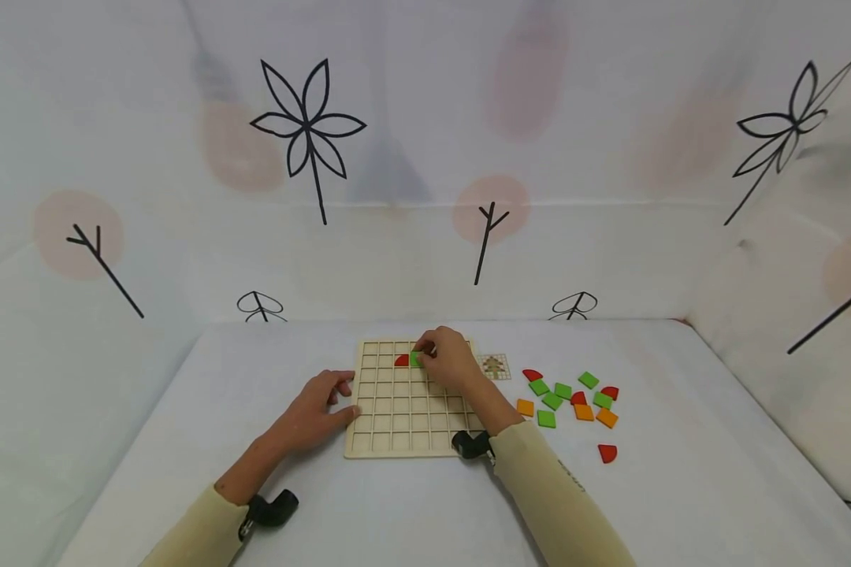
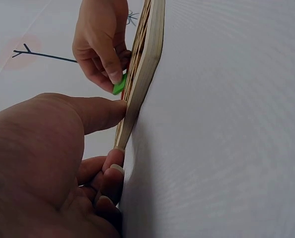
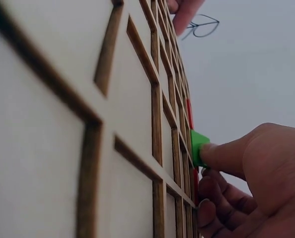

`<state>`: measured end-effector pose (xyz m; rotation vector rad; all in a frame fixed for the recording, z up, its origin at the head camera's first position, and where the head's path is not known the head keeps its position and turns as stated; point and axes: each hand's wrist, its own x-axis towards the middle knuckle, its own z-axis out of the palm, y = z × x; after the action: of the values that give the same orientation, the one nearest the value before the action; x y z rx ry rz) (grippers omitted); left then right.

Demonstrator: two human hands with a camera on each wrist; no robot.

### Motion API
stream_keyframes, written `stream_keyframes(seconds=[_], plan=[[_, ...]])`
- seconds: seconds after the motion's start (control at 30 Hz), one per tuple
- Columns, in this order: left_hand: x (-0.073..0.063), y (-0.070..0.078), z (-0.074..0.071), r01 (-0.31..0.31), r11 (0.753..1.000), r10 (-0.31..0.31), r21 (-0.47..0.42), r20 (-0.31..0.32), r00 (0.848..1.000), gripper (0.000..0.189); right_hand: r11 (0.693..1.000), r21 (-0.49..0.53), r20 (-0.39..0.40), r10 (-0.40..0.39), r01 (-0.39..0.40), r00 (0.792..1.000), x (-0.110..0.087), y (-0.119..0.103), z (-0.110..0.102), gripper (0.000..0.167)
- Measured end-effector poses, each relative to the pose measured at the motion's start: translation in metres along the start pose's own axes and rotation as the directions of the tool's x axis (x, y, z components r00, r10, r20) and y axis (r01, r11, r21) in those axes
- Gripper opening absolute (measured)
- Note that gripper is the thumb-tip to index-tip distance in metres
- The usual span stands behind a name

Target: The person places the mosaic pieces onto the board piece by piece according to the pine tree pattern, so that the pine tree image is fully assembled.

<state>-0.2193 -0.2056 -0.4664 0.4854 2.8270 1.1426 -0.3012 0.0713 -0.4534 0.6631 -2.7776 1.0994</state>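
Observation:
A pale wooden grid board [image 1: 384, 424] lies flat on the table. My right hand [image 1: 451, 361] is over its far rows, thumb and fingers pinching a green square tile [image 3: 197, 148], which looks tilted against the grid. Left of that tile, a red quarter-round tile [image 1: 402, 361] sits in a cell. More red [image 3: 196, 184] shows beside my right fingers in the right wrist view; the hand hides it from the head view. My left hand [image 1: 321, 411] rests at the board's left edge, thumb on the rim and fingers loosely bent against the side.
Right of the board lie loose tiles: several green squares [image 1: 547, 419], several red quarter-rounds [image 1: 607, 453] and orange squares [image 1: 525, 407]. A small pattern card [image 1: 495, 367] with a tree-like picture lies by the board's right edge. Patterned cloth [image 1: 411, 260] hangs behind the white table [image 1: 284, 543].

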Motion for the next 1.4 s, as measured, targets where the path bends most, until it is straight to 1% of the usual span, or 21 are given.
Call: stream_keyframes(seconds=[0.13, 0.37, 0.5, 0.67, 0.9, 1.17, 1.3, 1.4], plan=[[0.001, 0.000, 0.000, 0.002, 1.000, -0.002, 0.003, 0.002, 1.000, 0.062, 1.000, -0.004, 0.003, -0.005, 0.005, 1.000, 0.000, 0.001, 0.000, 0.007], [0.000, 0.000, 0.000, 0.001, 1.000, -0.001, -0.005, -0.001, 1.000, 0.062, 1.000, 0.011, 0.020, 0.019, -0.019, 1.000, 0.000, 0.001, 0.000, 0.006], [0.001, -0.002, 0.001, -0.001, 1.000, 0.001, 0.000, 0.002, 1.000, 0.062, 1.000, 0.002, 0.017, 0.003, -0.003, 1.000, -0.001, -0.001, 0.000, 0.005], [0.001, -0.004, 0.001, -0.014, 1.000, 0.014, -0.002, 0.003, 1.000, 0.061, 1.000, -0.005, 0.017, 0.015, -0.015, 1.000, -0.002, -0.002, 0.000, 0.005], [-0.001, -0.002, 0.000, -0.026, 1.000, 0.026, -0.012, -0.009, 1.000, 0.061, 1.000, -0.003, 0.008, -0.001, 0.001, 1.000, -0.002, -0.002, 0.000, 0.006], [-0.001, 0.000, -0.001, -0.022, 1.000, 0.022, -0.008, -0.001, 1.000, 0.060, 0.999, 0.028, -0.041, -0.016, 0.017, 0.999, -0.004, -0.002, -0.013, 0.012], [-0.001, -0.001, -0.001, -0.019, 1.000, 0.019, -0.015, 0.000, 1.000, 0.061, 0.999, 0.036, -0.035, -0.032, 0.033, 0.999, -0.007, -0.001, -0.020, 0.013], [-0.001, -0.001, -0.001, -0.019, 1.000, 0.019, -0.019, 0.000, 1.000, 0.061, 0.998, 0.038, -0.015, -0.045, 0.045, 0.999, -0.010, -0.002, -0.026, 0.014]])
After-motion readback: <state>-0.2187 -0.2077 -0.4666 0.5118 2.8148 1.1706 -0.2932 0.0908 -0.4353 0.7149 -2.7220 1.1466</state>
